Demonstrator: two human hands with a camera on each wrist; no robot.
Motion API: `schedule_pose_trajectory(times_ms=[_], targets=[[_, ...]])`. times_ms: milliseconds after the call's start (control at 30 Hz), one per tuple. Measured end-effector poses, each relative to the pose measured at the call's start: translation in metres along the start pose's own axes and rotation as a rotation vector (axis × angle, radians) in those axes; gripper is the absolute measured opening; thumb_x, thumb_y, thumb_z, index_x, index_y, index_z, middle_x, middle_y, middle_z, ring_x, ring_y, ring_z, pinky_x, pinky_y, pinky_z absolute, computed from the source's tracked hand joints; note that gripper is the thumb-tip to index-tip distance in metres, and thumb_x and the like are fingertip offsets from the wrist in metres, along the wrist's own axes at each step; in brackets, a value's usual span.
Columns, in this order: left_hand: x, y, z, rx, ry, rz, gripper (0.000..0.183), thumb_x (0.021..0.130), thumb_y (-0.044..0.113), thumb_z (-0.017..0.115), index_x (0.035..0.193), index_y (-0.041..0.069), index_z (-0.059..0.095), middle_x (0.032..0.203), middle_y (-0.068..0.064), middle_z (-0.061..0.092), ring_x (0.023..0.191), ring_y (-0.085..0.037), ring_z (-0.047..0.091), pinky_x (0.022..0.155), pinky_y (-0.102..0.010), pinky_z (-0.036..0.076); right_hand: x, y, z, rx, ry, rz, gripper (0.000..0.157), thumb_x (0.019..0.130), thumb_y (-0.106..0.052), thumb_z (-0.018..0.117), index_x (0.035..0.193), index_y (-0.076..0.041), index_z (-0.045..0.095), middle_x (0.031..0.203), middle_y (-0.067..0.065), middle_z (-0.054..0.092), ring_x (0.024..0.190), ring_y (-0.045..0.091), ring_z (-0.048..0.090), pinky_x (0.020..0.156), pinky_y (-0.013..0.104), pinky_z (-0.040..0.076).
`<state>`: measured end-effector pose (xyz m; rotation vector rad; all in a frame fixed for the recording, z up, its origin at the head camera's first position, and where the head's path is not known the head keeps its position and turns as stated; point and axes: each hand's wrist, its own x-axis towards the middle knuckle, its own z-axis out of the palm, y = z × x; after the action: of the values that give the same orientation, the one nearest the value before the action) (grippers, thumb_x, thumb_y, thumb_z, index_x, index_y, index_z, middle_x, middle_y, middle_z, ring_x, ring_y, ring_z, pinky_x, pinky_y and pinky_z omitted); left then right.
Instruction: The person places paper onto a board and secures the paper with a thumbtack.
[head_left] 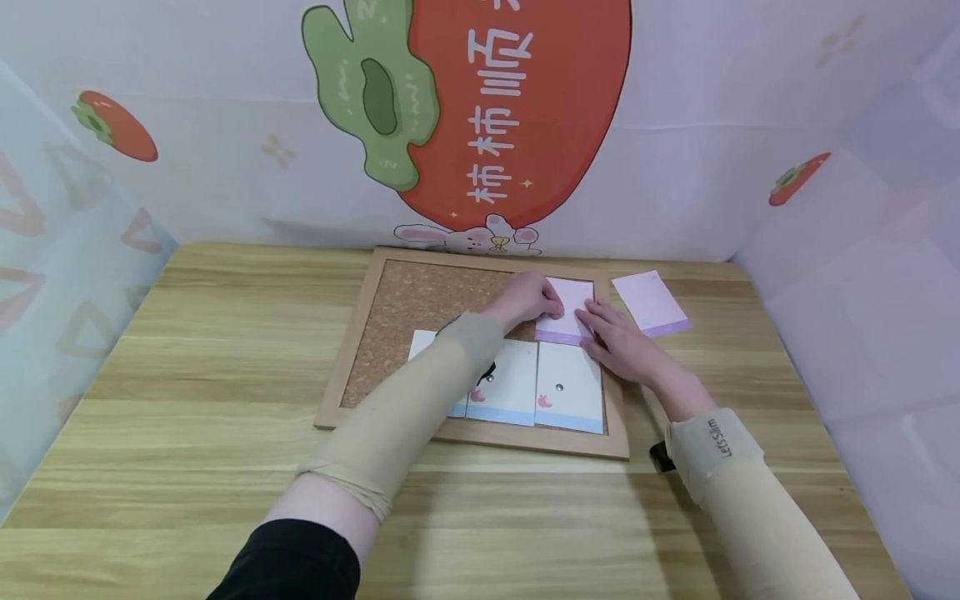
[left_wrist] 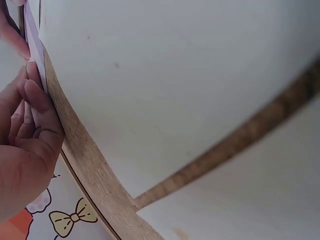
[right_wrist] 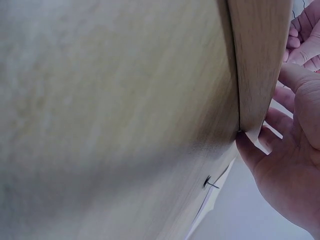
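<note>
A pink note sheet with a purple band [head_left: 558, 334] lies on the upper right of a wood-framed cork board [head_left: 431, 296]. My left hand [head_left: 528, 298] comes in from the left with curled fingers, thumb and forefinger together at the middle of that sheet. What they pinch is small and hidden by the fingertips. Across the sheet's right edge and the frame rests my right hand [head_left: 621, 340], its fingers spread. Below, a white card with a blue band [head_left: 570, 371] has a round metal thumbtack [head_left: 559, 387] in it. Similar cards [head_left: 513, 392] continue leftward, partly behind my left forearm.
A second pink sheet [head_left: 651, 302] lies on the wooden table [head_left: 202, 375], just right of the board. In the right wrist view a loose thumbtack [right_wrist: 209, 183] lies near that sheet. A printed cloth backdrop [head_left: 247, 183] rises behind the table.
</note>
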<state>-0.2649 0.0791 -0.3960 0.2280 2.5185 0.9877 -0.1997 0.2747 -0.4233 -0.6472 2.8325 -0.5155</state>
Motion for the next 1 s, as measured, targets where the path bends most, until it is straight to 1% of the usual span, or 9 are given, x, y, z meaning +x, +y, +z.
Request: schedule_pose_trajectory(times_ms=[100,267,567,833,1000], targets=[[-0.0009,0.0004,0.0002,-0.008,0.012,-0.006,0.014,0.093,0.025,0.071,0.099,0.015,0.078,0.088,0.0,0.068,0.079,-0.014,0.056,0.067,-0.021,0.044,0.0001,0.0,0.0,0.0,-0.005,0.003,0.055,0.102,-0.018,0.055,0.151,0.001,0.038,0.162,0.026,0.026,0.152,0.046,0.017,0.122,0.061,0.019],[-0.0024,0.0012,-0.0005,-0.018,0.021,-0.016,0.014,0.093,0.025,0.071,0.099,0.014,0.078,0.086,0.0,0.067,0.077,-0.014,0.056,0.065,-0.02,0.043,0.0008,0.001,-0.0003,-0.003,-0.012,0.007,0.055,0.102,-0.018,0.055,0.152,0.0,0.038,0.162,0.026,0.025,0.152,0.046,0.017,0.122,0.061,0.018],[-0.0028,0.0028,-0.0003,0.027,0.022,-0.034,0.014,0.094,0.026,0.071,0.097,0.014,0.078,0.088,0.0,0.069,0.081,-0.015,0.057,0.067,-0.021,0.044,0.0007,0.0003,-0.0008,0.0,-0.014,0.007,0.056,0.102,-0.017,0.056,0.152,0.0,0.038,0.162,0.026,0.025,0.152,0.046,0.016,0.122,0.061,0.018],[-0.0023,0.0023,0.0019,0.055,0.034,-0.005,0.013,0.094,0.026,0.071,0.095,0.014,0.077,0.088,0.001,0.068,0.083,-0.015,0.058,0.07,-0.022,0.045,0.001,0.0003,0.0,-0.003,-0.017,0.02,0.056,0.102,-0.018,0.055,0.152,0.0,0.037,0.163,0.025,0.024,0.152,0.046,0.016,0.122,0.061,0.018],[-0.0029,0.0032,0.0012,0.061,0.025,-0.009,0.014,0.095,0.026,0.07,0.094,0.013,0.076,0.09,0.0,0.069,0.084,-0.016,0.058,0.071,-0.023,0.045,0.0013,0.0006,0.0008,-0.004,-0.014,0.015,0.057,0.102,-0.02,0.055,0.152,0.0,0.037,0.163,0.025,0.025,0.152,0.046,0.016,0.122,0.061,0.018]])
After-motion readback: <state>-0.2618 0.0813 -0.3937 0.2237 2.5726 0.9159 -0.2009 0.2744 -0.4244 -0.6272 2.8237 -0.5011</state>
